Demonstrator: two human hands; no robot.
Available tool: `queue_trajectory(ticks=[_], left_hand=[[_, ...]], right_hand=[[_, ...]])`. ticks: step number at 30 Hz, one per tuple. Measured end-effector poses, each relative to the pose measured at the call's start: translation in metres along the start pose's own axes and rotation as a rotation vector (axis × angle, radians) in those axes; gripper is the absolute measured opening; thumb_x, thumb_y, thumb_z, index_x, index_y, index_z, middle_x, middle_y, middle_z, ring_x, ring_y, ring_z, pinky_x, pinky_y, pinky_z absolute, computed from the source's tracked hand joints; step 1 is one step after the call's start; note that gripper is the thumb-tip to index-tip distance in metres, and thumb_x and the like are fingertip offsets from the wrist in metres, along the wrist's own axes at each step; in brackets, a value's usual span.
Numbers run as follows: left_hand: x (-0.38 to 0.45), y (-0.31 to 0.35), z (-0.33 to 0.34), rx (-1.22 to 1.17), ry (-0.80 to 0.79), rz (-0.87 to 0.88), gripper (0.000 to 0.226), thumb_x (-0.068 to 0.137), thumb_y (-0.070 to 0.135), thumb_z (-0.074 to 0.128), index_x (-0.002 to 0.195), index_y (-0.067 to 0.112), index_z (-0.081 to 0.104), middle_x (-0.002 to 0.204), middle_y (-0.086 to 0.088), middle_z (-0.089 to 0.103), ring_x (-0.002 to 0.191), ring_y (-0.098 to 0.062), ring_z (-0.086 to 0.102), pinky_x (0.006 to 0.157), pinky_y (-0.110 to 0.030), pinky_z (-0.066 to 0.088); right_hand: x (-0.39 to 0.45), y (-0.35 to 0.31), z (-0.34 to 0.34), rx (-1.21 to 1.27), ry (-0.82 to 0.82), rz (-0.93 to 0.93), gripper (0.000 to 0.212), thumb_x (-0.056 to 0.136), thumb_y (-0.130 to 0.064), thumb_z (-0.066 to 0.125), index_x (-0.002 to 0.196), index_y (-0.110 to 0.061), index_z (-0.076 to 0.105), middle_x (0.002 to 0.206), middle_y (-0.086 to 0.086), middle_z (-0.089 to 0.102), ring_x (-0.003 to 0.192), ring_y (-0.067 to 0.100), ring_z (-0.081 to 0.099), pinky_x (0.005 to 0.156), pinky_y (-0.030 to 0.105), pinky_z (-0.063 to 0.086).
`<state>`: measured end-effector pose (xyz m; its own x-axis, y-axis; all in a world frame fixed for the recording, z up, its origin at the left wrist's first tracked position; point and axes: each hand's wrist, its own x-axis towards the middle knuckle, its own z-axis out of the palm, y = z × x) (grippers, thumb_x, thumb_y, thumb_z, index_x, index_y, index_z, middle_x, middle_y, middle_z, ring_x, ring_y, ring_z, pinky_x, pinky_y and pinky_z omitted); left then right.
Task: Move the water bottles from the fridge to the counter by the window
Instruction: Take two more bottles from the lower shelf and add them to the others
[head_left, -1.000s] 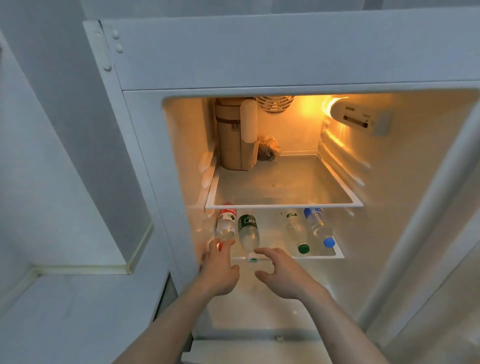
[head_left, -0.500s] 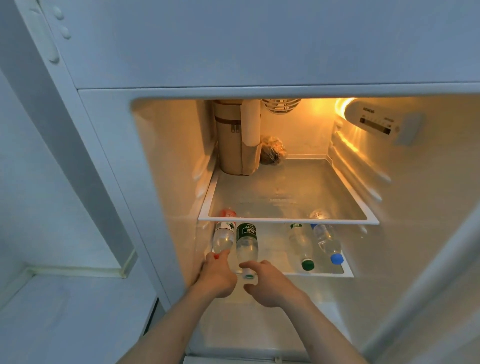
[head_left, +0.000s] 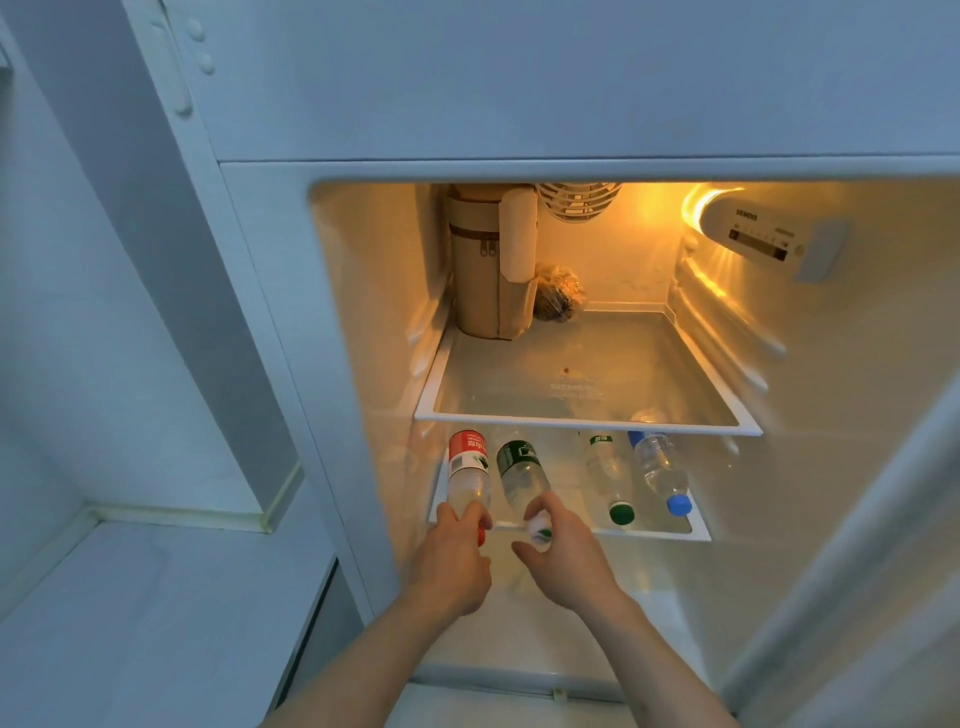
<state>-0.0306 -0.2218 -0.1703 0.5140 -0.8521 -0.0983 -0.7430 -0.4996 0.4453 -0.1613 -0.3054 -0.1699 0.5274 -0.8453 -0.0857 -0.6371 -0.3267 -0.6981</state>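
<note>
we've got both hands in the fridge (head_left: 519, 171), lower shelf (head_left: 649, 532). left hand (head_left: 454, 564) curls round the red-label bottle (head_left: 468, 467) nr its cap, right hand (head_left: 563, 558) pinches the dark-label bottle (head_left: 519, 470) at the neck. 2 more bottles (head_left: 605, 475) (head_left: 660, 470) lie beside, untouched. risk: bottles prob wet w/ condensation, so neck grips may slip & one drops; pulling out could also knock the neighbours rolling.

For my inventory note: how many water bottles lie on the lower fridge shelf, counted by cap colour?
Red cap: 1, gripped by the left hand
Green cap: 1
Blue cap: 1
Cap hidden: 1, gripped by the right hand
Total: 4
</note>
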Motion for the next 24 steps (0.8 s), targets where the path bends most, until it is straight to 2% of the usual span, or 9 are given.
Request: queue_trajectory(ticks=[5,9,14,16,18,21,24], left_hand=[[-0.044,0.005,-0.023,0.012,0.217,0.113,0.015,0.104,0.035,0.053,0.118,0.036,0.045,0.12,0.006,0.044,0.084,-0.011,0.057,0.07,-0.024,0.05],[-0.077,0.0,-0.052,0.005,0.335,0.162,0.011,0.105,0.041,0.047,0.115,0.036,0.043,0.113,0.01,0.046,0.079,-0.014,0.06,0.067,-0.033,0.056],[-0.137,-0.021,-0.087,-0.04,0.426,0.161,0.011,0.105,0.043,0.045,0.116,0.039,0.046,0.108,0.015,0.052,0.079,-0.011,0.058,0.067,-0.03,0.052],[-0.164,-0.03,-0.091,-0.058,0.396,0.138,0.011,0.105,0.044,0.046,0.115,0.042,0.047,0.109,0.018,0.054,0.082,-0.008,0.056,0.07,-0.025,0.046],[-0.202,-0.049,-0.089,-0.09,0.343,0.095,0.011,0.104,0.045,0.048,0.115,0.044,0.048,0.109,0.02,0.056,0.087,-0.006,0.055,0.071,-0.021,0.042],[-0.25,-0.075,-0.078,-0.115,0.269,0.042,0.008,0.103,0.047,0.05,0.11,0.045,0.047,0.106,0.021,0.057,0.088,-0.006,0.057,0.069,-0.015,0.039],[-0.306,-0.103,-0.069,-0.146,0.248,-0.053,0.007,0.101,0.048,0.051,0.106,0.044,0.048,0.103,0.022,0.057,0.087,-0.006,0.058,0.073,-0.019,0.045]], right_hand=[[-0.024,-0.005,-0.013,0.081,0.06,-0.028,0.029,0.095,-0.037,0.069,0.097,-0.048,0.041,0.106,-0.002,0.059,0.082,0.022,0.071,0.079,0.048,0.061],[-0.046,-0.017,-0.031,0.055,0.125,-0.08,0.02,0.097,-0.04,0.063,0.095,-0.048,0.045,0.102,-0.001,0.061,0.078,0.023,0.071,0.075,0.05,0.062],[-0.092,-0.046,-0.054,-0.067,0.106,-0.167,0.019,0.1,-0.037,0.058,0.09,-0.05,0.047,0.104,-0.004,0.055,0.081,0.024,0.07,0.076,0.048,0.061],[-0.112,-0.057,-0.058,-0.1,0.06,-0.184,0.016,0.1,-0.038,0.057,0.091,-0.048,0.049,0.101,-0.002,0.059,0.08,0.025,0.069,0.074,0.047,0.06],[-0.14,-0.07,-0.048,-0.163,-0.051,-0.195,0.011,0.099,-0.04,0.056,0.092,-0.046,0.051,0.097,0.0,0.064,0.08,0.024,0.07,0.071,0.043,0.06],[-0.177,-0.074,-0.028,-0.212,-0.224,-0.197,0.008,0.099,-0.042,0.056,0.093,-0.047,0.053,0.098,-0.002,0.065,0.083,0.022,0.071,0.075,0.044,0.061],[-0.214,-0.08,0.003,-0.24,-0.377,-0.254,0.008,0.098,-0.042,0.057,0.092,-0.047,0.056,0.097,-0.005,0.064,0.081,0.016,0.072,0.075,0.041,0.06]])
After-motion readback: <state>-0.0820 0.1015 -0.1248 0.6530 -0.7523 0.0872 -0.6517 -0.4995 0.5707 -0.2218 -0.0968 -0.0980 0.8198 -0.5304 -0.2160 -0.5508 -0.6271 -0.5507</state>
